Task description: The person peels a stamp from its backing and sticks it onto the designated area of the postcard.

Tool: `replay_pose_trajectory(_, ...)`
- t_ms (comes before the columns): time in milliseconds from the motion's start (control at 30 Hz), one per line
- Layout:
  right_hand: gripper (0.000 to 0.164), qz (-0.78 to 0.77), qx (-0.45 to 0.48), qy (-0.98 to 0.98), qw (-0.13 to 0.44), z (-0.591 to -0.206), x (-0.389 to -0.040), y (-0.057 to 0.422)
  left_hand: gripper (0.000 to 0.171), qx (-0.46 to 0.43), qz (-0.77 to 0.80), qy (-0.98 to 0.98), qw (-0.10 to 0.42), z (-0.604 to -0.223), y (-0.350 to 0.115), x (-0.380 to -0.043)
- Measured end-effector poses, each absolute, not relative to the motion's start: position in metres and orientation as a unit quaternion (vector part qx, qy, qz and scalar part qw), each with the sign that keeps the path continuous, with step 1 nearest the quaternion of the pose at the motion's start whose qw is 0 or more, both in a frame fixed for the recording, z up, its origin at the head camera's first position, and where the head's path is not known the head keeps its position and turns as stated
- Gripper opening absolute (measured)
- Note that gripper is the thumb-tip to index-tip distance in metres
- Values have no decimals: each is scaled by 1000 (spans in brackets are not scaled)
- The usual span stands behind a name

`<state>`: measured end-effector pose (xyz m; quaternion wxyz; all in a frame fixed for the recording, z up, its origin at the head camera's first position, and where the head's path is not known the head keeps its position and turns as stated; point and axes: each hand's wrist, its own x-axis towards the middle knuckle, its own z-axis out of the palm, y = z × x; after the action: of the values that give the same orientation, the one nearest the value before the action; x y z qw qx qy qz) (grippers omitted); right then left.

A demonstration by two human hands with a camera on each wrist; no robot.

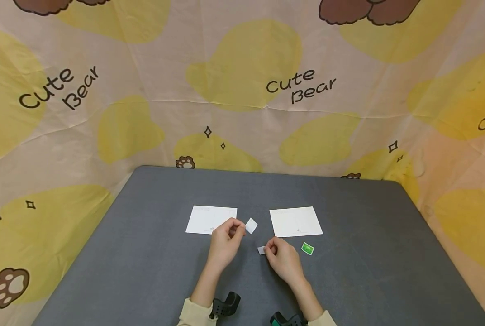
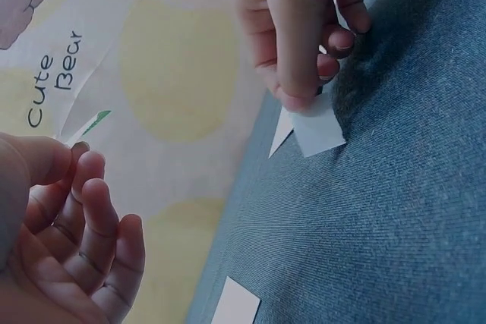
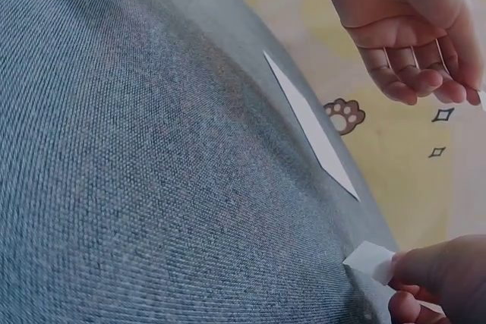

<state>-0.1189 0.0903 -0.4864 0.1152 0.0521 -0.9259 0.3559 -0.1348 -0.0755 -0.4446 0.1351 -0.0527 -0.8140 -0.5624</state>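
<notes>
In the head view, my left hand (image 1: 225, 242) is raised near the right edge of the left white card (image 1: 207, 219). Thumb and index finger pinch a small stamp (image 1: 251, 225), its white back showing; the left wrist view catches a sliver of its green face. My right hand (image 1: 284, 260) is lower, just below the right white card (image 1: 296, 221). It pinches a small square of white paper (image 2: 319, 130) by one edge, close over the table. On the table to the right of this hand lies a green stamp (image 1: 307, 248) with a white border.
The dark grey table (image 1: 153, 267) reaches back to a patterned cloth (image 1: 242, 72) printed with yellow patches and lettering. Each wrist wears a black camera mount, such as the left one (image 1: 226, 304).
</notes>
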Motion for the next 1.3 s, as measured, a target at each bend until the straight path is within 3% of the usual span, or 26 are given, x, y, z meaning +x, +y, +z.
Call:
replay_pose_trajectory(567,13,337,41,-935,103,-487,-122,95,13,-50,-567,-813,126,-447,-76,-135)
replay_pose_trajectory(1300,9,382,76,-910,142,-478,-125,96,13,-60,-566,-815,105,-446,-74,-133)
